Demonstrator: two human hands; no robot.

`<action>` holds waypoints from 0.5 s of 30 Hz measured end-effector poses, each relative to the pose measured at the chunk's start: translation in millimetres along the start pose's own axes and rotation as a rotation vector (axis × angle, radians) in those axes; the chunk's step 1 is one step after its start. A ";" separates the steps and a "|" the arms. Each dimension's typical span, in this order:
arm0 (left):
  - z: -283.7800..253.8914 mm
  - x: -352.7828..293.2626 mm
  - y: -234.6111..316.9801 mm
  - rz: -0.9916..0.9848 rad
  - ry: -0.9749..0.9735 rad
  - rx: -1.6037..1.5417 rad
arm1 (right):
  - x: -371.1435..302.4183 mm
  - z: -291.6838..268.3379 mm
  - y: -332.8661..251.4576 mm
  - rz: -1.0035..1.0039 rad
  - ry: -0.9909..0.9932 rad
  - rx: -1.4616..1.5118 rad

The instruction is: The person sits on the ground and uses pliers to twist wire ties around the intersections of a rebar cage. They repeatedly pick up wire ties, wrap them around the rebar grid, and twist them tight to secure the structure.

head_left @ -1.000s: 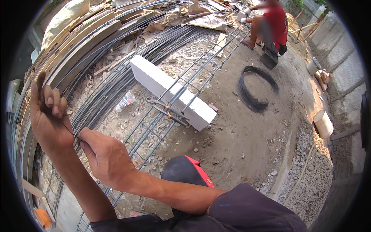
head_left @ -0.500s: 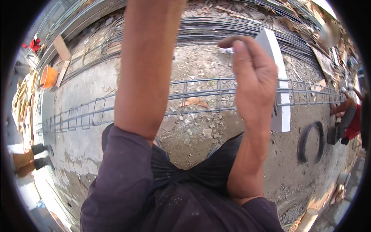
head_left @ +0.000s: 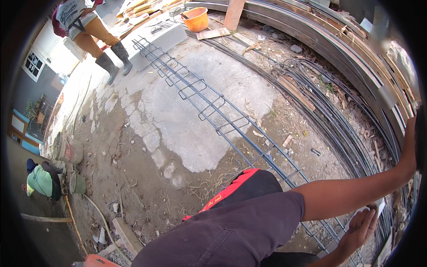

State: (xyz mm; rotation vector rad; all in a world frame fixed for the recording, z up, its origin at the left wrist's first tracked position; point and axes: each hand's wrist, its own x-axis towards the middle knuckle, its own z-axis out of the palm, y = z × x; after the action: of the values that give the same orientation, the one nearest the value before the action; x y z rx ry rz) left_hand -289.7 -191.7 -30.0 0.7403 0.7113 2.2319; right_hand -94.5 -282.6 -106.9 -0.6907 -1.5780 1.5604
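Observation:
My left forearm reaches from the dark sleeve out to the right rim, where my left hand is mostly cut off by the edge of the picture. My right hand sits low at the right, fingers bent, just over the near end of a long rebar cage. The cage lies on the ground and runs from the upper left to my hands. I cannot make out what either hand grips. A bundle of long dark steel bars lies beside the cage on the right.
A person in boots stands at the cage's far end by a grey concrete block. An orange bucket sits behind it. Another person in green crouches at the left near two buckets. Stacked planks curve along the right.
The view has swung round to my left: my arms, raised before me half a second ago, now sit at the right edge. The cage's far end and two other people have come into sight.

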 end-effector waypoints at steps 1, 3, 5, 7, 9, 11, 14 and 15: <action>-7.0 7.0 10.4 -0.001 0.024 0.007 | 7.8 3.1 2.9 -0.002 0.044 0.021; -35.1 36.8 25.2 0.004 0.144 0.008 | 27.4 2.8 18.2 -0.013 0.040 0.172; -82.6 62.3 65.0 0.080 0.353 -0.040 | 31.6 19.3 14.2 0.012 0.205 0.298; -154.9 53.0 146.3 0.312 0.667 -0.058 | 36.5 13.3 21.8 0.087 0.234 0.421; -186.6 26.5 240.9 0.675 0.875 -0.048 | 48.2 -10.6 19.4 0.101 0.301 0.425; -194.9 -29.4 326.4 1.042 1.004 0.121 | 43.6 -9.8 17.9 0.079 0.295 0.484; -203.7 -58.8 367.2 1.135 0.774 -0.030 | 39.3 -5.3 23.7 0.111 0.235 0.559; -183.2 -49.6 358.9 1.033 0.705 -0.023 | 40.1 -2.9 26.3 0.115 0.215 0.595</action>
State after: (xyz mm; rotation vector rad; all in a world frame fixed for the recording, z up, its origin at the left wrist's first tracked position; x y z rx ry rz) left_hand -532.5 -503.1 64.5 0.2809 0.6872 3.5249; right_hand -117.5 -245.3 -126.7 -0.5904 -0.8590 1.8485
